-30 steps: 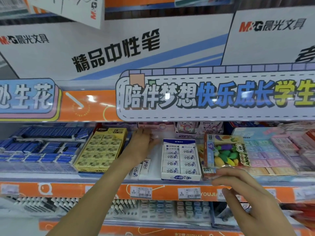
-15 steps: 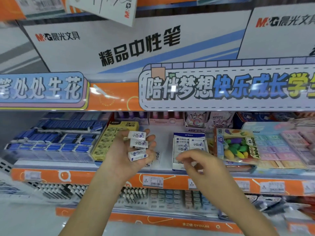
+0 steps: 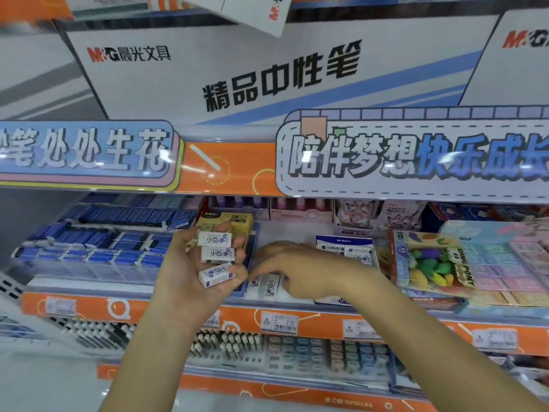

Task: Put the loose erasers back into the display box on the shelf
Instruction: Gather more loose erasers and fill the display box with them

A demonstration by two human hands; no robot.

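1. The left hand (image 3: pixel 190 263) is showing palm-up in the centre-left of the frame, fingers curled loosely around three white erasers (image 3: pixel 216 254).
2. The three erasers are lying stacked one below another across the fingers and palm: the top eraser (image 3: pixel 214 239), the middle eraser (image 3: pixel 217 254) and the bottom eraser (image 3: pixel 215 274), which is sitting tilted near the thumb.
3. The right hand (image 3: pixel 300 270) is reaching in from the lower right toward the centre of the frame, back of the hand up, fingers bent and drawn together just beside the left hand's fingertips; I cannot tell whether it is pinching anything.
4. More loose erasers (image 3: pixel 271 285) are lying on the white shelf (image 3: pixel 291 230) just below and behind the right hand's fingers, in the gap between two boxes.
5. The display box (image 3: pixel 346 248), white and blue with rows of the same erasers, is sitting on the shelf right of centre, partly hidden by the right hand and wrist.
6. A yellow box (image 3: pixel 225 221) is standing behind the left hand's fingertips, and trays of blue erasers (image 3: pixel 98 248) are filling the left of the shelf.
7. A pack of fruit-shaped erasers (image 3: pixel 430 263) is leaning at the right of the display box.
8. An orange price rail (image 3: pixel 279 322) is running along the shelf's front edge below both hands.
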